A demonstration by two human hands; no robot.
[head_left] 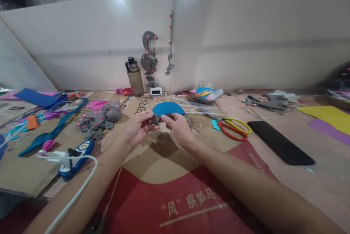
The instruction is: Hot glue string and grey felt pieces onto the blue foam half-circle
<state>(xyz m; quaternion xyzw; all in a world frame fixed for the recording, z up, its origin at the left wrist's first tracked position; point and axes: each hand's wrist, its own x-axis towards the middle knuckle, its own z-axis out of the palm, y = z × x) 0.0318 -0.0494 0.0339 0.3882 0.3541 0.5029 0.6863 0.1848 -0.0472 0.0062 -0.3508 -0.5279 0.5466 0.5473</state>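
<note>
Between my two hands is a flat blue felt-like piece (168, 108) with a rounded upper edge, held up just above the cardboard. My left hand (140, 126) is closed in a pinch at its left end, where a small dark grey piece (155, 119) also shows at the fingertips. My right hand (178, 126) pinches the lower edge, thumb in front. The lower part of the blue piece is hidden by the fingers. To the right of my right hand lie scissors (235, 137) with a red and a yellow handle, beside a small light-blue scalloped cutout (215, 124).
Printed cardboard (142, 197) covers the table before me. Left are a grey yarn heap (100, 117) and a blue-and-white device (76, 161) beside a white cable (82, 186). Right lies a black phone (281, 143). A bottle (136, 81) stands by the white partition (246, 26).
</note>
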